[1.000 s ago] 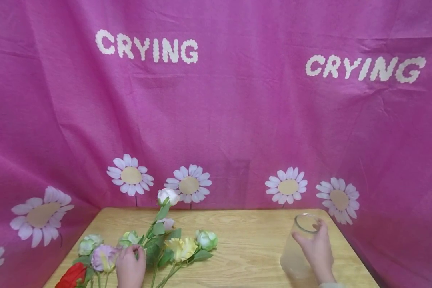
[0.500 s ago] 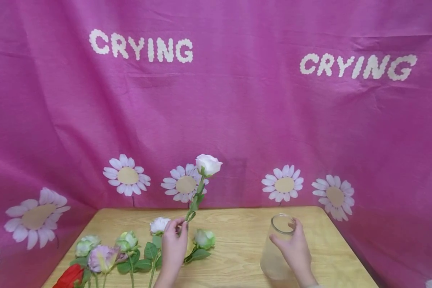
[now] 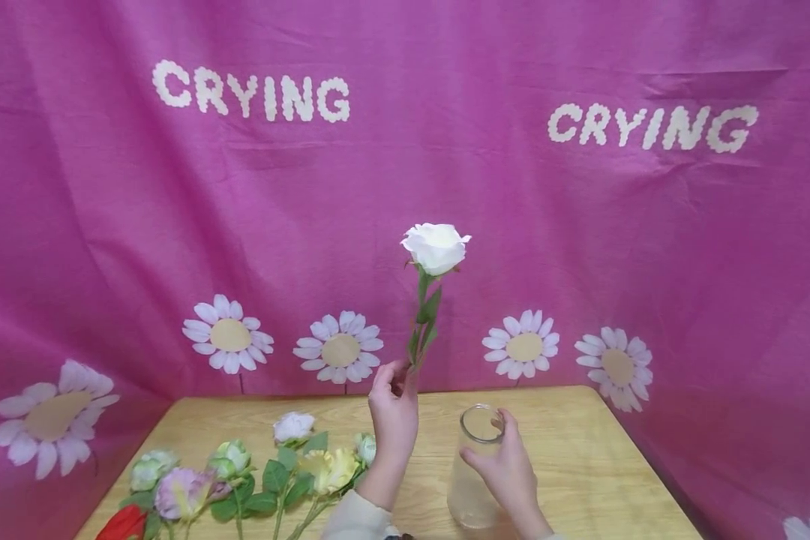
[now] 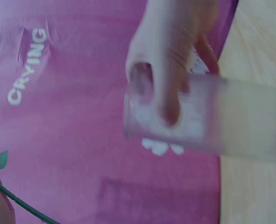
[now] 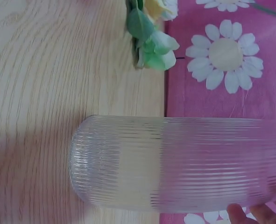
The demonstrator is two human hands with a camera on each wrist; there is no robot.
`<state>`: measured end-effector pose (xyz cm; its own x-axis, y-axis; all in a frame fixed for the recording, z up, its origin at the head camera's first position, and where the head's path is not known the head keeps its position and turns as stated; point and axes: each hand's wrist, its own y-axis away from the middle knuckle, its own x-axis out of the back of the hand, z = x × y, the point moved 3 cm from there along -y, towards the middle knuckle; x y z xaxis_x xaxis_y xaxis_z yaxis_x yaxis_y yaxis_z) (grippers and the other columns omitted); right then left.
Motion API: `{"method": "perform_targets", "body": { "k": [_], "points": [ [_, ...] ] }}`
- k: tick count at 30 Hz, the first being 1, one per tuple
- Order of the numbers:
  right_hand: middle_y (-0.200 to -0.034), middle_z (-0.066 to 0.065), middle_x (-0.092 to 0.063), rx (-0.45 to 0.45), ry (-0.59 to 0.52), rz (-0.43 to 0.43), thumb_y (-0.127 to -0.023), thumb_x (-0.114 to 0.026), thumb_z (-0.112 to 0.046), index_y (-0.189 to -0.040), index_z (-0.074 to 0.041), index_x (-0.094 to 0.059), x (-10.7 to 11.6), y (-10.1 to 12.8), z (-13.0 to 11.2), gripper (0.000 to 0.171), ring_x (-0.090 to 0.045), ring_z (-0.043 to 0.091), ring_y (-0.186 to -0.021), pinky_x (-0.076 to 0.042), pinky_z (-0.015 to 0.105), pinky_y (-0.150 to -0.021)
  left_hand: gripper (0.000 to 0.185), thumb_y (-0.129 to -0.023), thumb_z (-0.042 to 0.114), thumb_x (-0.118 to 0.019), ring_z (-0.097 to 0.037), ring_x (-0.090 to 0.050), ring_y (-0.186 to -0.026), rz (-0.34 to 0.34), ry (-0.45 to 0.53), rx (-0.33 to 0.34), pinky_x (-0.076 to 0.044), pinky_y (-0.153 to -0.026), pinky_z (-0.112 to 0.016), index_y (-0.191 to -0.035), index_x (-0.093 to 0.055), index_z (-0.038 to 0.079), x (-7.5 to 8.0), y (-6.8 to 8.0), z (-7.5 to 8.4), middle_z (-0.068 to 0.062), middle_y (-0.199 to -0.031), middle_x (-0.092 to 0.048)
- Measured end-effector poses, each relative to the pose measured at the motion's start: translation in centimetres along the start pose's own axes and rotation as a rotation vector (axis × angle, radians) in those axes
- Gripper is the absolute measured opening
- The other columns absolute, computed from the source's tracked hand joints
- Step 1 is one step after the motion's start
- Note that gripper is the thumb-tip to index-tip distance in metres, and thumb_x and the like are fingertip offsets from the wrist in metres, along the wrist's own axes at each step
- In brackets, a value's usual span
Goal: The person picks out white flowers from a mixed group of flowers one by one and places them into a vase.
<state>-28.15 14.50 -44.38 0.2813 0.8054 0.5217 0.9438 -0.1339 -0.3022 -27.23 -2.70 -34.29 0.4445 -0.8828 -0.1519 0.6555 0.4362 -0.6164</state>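
Gripping ribbed glass vase (image 3: pixel 475 480), white rose (image 3: pixel 436 247)

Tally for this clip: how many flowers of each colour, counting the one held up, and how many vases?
white flowers: 2
green flowers: 3
yellow flower: 1
lilac flower: 1
red flower: 1
glass vase: 1
Total: 9

My left hand (image 3: pixel 393 409) raised above surface middle, forearm upright, sleeve at wrist, thumb and fingertips (image 3: pixel 398 373) pinching. My right hand (image 3: pixel 506 469) lower, near front edge, fingers curled in sideways grip, thumb hooked on top, wrist angled in from front right.
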Motion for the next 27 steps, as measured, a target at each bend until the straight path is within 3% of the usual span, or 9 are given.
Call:
{"method": "perform_targets", "body": {
  "k": [5, 16, 21, 27],
  "points": [
    [-0.122, 0.023, -0.049, 0.017, 0.010, 0.011, -0.065, -0.078, -0.025, -0.132, 0.002, -0.028, -0.1, 0.1, -0.1, 0.088, -0.046, 0.041, -0.110, -0.038, 0.055, -0.085, 0.010, -0.083, 0.009, -0.062, -0.006, -0.041, -0.058, 0.025, 0.061, -0.027, -0.035, -0.049, -0.019, -0.085, -0.063, -0.001, -1.8, -0.9, 1.1, -0.001, -0.068, -0.051],
    [-0.119, 0.020, -0.053, 0.005, 0.039, 0.037, -0.063, -0.078, -0.026, -0.130, 0.000, -0.032, -0.2, 0.3, -0.1, 0.086, -0.050, 0.039, -0.105, -0.042, 0.052, -0.080, 0.018, -0.084, 0.010, -0.061, -0.010, -0.051, -0.075, 0.019, 0.193, 0.120, -0.043, -0.064, -0.021, -0.098, -0.059, -0.002, -5.0, -1.1, 3.7, -0.010, -0.091, -0.062],
    [-0.116, 0.019, -0.054, 0.009, 0.053, 0.046, -0.062, -0.078, -0.026, -0.129, 0.000, -0.033, -0.2, 0.3, -0.2, 0.085, -0.052, 0.038, -0.103, -0.044, 0.051, -0.077, 0.019, -0.085, 0.012, -0.060, -0.011, -0.050, -0.075, -0.016, 0.197, 0.150, -0.043, -0.063, -0.021, -0.101, -0.060, 0.001, -6.2, -1.1, 4.6, -0.006, -0.086, -0.059],
    [-0.116, 0.018, -0.055, 0.002, 0.065, 0.039, -0.063, -0.078, -0.031, -0.129, -0.001, -0.033, -0.2, 0.2, 0.0, 0.085, -0.052, 0.037, -0.104, -0.044, 0.052, -0.075, 0.017, -0.086, 0.012, -0.059, -0.013, -0.052, -0.077, -0.047, 0.173, 0.134, -0.045, -0.066, -0.024, -0.100, -0.059, 0.002, -7.2, -0.3, 4.2, -0.007, -0.092, -0.061]
  ]
}}
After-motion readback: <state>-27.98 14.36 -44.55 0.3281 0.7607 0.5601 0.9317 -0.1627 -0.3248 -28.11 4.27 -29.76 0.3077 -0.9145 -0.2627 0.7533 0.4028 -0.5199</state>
